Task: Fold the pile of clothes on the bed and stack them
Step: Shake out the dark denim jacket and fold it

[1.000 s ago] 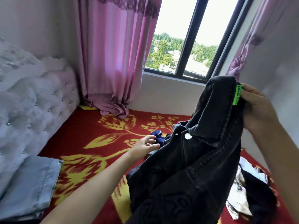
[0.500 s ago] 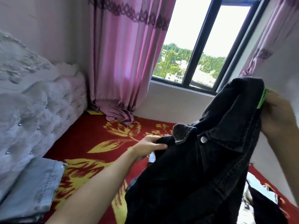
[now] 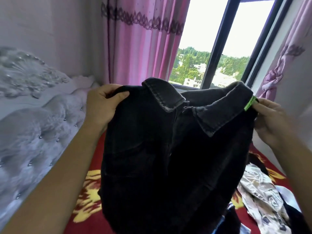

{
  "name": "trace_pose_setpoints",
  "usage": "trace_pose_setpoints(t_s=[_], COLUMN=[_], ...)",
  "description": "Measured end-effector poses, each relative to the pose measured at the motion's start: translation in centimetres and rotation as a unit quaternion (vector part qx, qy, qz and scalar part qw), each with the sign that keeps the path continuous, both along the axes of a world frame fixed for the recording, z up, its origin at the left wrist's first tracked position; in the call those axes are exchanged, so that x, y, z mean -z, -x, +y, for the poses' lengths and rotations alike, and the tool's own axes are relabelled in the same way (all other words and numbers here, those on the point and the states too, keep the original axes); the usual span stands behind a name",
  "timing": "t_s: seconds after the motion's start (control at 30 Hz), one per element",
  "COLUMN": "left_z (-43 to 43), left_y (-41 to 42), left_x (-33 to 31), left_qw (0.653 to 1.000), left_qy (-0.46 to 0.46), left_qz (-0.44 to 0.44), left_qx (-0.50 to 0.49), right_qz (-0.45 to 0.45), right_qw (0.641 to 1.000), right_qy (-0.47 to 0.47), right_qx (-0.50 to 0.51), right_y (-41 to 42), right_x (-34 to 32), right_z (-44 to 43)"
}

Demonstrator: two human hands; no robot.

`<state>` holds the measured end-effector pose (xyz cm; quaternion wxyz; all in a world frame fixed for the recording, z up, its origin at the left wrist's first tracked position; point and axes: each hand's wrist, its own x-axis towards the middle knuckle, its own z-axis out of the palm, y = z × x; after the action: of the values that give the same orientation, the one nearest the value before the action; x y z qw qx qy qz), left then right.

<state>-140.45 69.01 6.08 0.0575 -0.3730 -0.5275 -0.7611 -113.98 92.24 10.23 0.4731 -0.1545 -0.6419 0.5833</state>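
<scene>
The jacket hangs above the bed, with the headboard to its left, the clothes pile at its right and the window behind.

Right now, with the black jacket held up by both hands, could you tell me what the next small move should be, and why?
Probably lower the black jacket flat onto the red bedspread for folding. The left hand and right hand each grip a shoulder, so it hangs spread in the air, collar up, and unfolded clothes lie at the right.
</scene>
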Motion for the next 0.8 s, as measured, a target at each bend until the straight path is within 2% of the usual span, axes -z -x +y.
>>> trace_pose_setpoints(t_s=[0.17, 0.3, 0.43, 0.53, 0.7, 0.8], left_z=[-1.9, -3.0, -4.0, -4.7, -5.3, -5.2], left_y=[0.5, 0.7, 1.5, 1.5, 2.3, 2.1], left_x=[-0.2, 1.0, 5.0, 9.7, 17.8, 21.3], left_qw=[0.996, 0.991, 0.987, 0.977, 0.934, 0.916], left_qy=[-0.026, 0.002, 0.078, 0.172, 0.333, 0.377], left_qz=[0.049, 0.062, 0.017, -0.021, -0.084, -0.114], left_qx=[-0.072, -0.118, -0.137, -0.124, -0.101, -0.077], right_qz=[0.014, 0.002, -0.045, -0.087, -0.177, -0.233], right_qw=[0.998, 0.997, 0.994, 0.99, 0.974, 0.962], right_qy=[-0.035, 0.004, 0.032, 0.067, 0.126, 0.129], right_qx=[-0.053, -0.071, -0.099, -0.085, -0.069, -0.064], right_y=[1.3, 2.6, 3.3, 3.9, 4.8, 4.9], right_x=[0.8, 3.1, 7.3, 12.1, 19.1, 21.9], right_z=[-0.7, -0.4, 0.0, 0.6, 1.3, 1.3])
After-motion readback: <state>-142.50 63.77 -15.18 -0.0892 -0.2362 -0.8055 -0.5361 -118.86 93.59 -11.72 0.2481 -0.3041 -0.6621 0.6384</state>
